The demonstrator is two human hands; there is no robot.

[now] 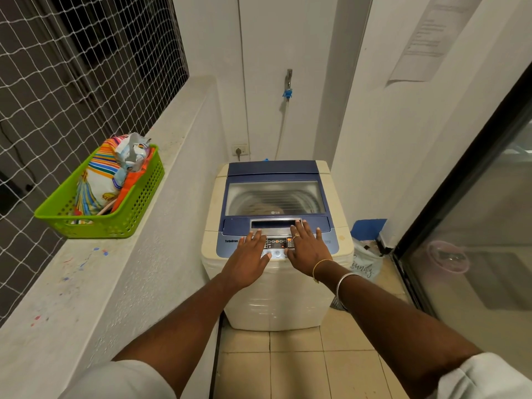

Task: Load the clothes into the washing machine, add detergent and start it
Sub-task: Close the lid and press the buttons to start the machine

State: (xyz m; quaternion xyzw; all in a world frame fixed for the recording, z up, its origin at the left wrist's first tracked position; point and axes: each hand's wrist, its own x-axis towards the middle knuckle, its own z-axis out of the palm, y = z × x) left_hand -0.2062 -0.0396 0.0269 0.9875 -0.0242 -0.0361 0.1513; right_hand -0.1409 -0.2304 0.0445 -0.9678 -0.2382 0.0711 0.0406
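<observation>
Tiled balcony nook, washing machine (pixel 276 249) w/ lid shut.
Left hand (pixel 247 260), right hand (pixel 309 249): fingers spread flat on panel; green basket (pixel 100 223) at 9 o'clock.

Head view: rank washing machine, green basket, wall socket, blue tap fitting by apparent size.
1. washing machine
2. green basket
3/4. wall socket and blue tap fitting: both tiny and look alike in size, so unranked.
</observation>
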